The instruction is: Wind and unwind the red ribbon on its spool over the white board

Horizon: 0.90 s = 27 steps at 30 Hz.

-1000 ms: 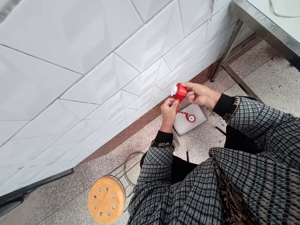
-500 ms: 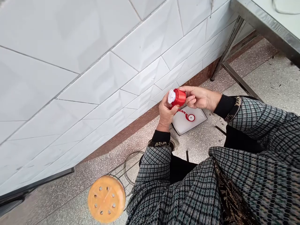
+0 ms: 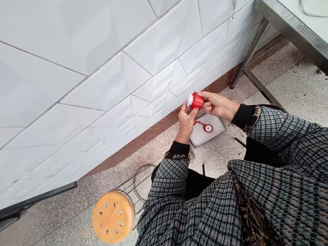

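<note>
White tiled wall [image 3: 102,85], speckled floor [image 3: 228,145], one orange stool [image 3: 112,217]. Two red rolls: one spool [image 3: 197,101] up between two hands, long axis roughly sideways, white end facing left wallward; the other roll [image 3: 208,128] sits on one white panel [image 3: 212,137]. Left hand [image 3: 186,120] pinches the spool's ribbon [image 3: 195,117], right hand [image 3: 217,104] its opposite end.

2 checked grey-black sleeves [image 3: 171,176] (gold-trimmed) end in black cuffs [image 3: 179,148].

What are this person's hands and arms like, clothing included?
The left hand and right hand are bare, without gloves. Long black-and-grey houndstooth-like fabric sleeves with teal flecks end in black-and-gold patterned trim, beyond which plain black fabric cuffs circle the wrists.
</note>
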Available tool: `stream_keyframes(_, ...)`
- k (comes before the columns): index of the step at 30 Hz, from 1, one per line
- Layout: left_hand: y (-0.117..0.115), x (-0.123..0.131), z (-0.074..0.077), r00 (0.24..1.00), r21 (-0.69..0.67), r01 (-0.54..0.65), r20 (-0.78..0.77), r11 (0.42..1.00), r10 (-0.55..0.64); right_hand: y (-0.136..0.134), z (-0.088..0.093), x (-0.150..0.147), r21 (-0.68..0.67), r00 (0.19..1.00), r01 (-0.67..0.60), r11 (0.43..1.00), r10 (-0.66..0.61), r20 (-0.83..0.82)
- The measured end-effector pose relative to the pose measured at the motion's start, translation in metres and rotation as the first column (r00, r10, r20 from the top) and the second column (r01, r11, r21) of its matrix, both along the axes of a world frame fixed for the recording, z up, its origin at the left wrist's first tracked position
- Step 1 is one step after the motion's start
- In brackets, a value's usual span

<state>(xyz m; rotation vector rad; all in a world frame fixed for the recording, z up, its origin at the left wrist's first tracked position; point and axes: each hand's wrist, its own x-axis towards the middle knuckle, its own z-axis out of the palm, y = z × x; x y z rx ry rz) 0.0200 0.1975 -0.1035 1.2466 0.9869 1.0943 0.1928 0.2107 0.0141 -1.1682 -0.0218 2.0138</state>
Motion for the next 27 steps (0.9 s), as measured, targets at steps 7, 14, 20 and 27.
stream_keyframes(7,0.008,-0.015,0.002,0.999,0.071,0.034,-0.032,0.997,-0.032,0.006,0.002,0.008,-0.081,0.967,-0.198,0.977,0.181,-0.182)
stream_keyframes(14,0.007,-0.014,0.001,0.999,0.077,0.006,-0.033,0.997,-0.003,0.005,0.006,0.009,-0.112,0.964,-0.209,0.972,0.185,-0.194)
stream_keyframes(20,0.005,-0.009,0.0,0.996,-0.022,-0.083,-0.012,0.996,0.083,-0.01,0.0,-0.006,0.018,0.991,-0.075,0.997,0.076,-0.107)
stream_keyframes(27,-0.002,-0.003,-0.003,0.992,-0.074,-0.121,-0.031,0.99,0.118,-0.014,-0.01,-0.012,0.066,1.0,-0.004,0.998,0.005,-0.006)
